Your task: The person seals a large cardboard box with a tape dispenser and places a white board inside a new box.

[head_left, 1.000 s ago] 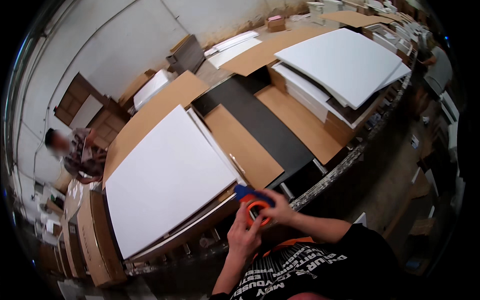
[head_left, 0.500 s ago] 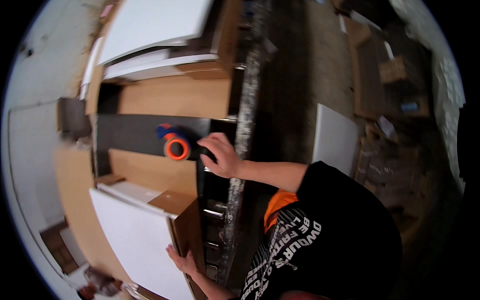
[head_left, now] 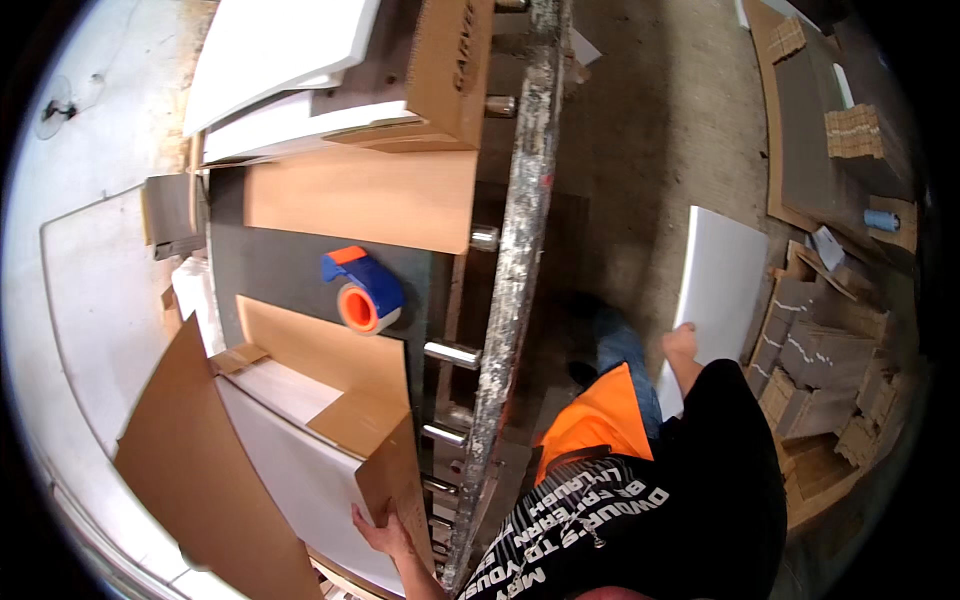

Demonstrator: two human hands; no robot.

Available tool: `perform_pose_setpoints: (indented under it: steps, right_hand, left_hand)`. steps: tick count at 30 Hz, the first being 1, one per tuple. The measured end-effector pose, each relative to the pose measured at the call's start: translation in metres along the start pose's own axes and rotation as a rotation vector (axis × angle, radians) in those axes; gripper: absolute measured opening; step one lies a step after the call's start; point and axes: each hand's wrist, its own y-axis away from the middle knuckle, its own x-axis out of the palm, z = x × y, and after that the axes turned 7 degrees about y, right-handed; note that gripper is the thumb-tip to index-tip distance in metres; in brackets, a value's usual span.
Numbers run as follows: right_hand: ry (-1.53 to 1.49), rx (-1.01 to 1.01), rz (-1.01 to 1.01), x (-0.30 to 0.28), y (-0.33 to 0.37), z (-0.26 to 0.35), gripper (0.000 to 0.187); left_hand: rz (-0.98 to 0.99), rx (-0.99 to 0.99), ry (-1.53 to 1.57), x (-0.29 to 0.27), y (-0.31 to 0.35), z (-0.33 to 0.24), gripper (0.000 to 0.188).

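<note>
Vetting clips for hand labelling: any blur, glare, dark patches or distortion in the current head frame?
Head view: left hand, right hand and tape dispenser legible; head view: upper-left white panel nearly washed out; head view: floor falls into deep shadow beside the rail; head view: fisheye bends lines toward the rim, corners black.

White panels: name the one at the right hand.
The white panel right of the rail, its edge at the right hand. Upper panels and the lower panel, by the left hand, lie left of that rail.
</note>
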Motion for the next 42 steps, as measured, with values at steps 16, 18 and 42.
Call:
perform_pose_setpoints:
  steps: [16,18,42]
  right_hand:
    - [-0.191,-0.011,-0.501,-0.249,0.094,-0.206,0.048]
    - [-0.279,-0.084,-0.551,-0.208,0.050,-0.295,0.047]
    - [-0.144,-1.241,-0.577,-0.047,0.064,-0.139,0.072]
  left_hand:
    - [0.048,0.158,-0.079,0.007,0.003,0.014,0.063]
    - [0.099,0.169,-0.058,0.007,0.004,0.013,0.065]
    - [0.253,-0.119,-0.087,-0.070,0.089,0.171,0.103]
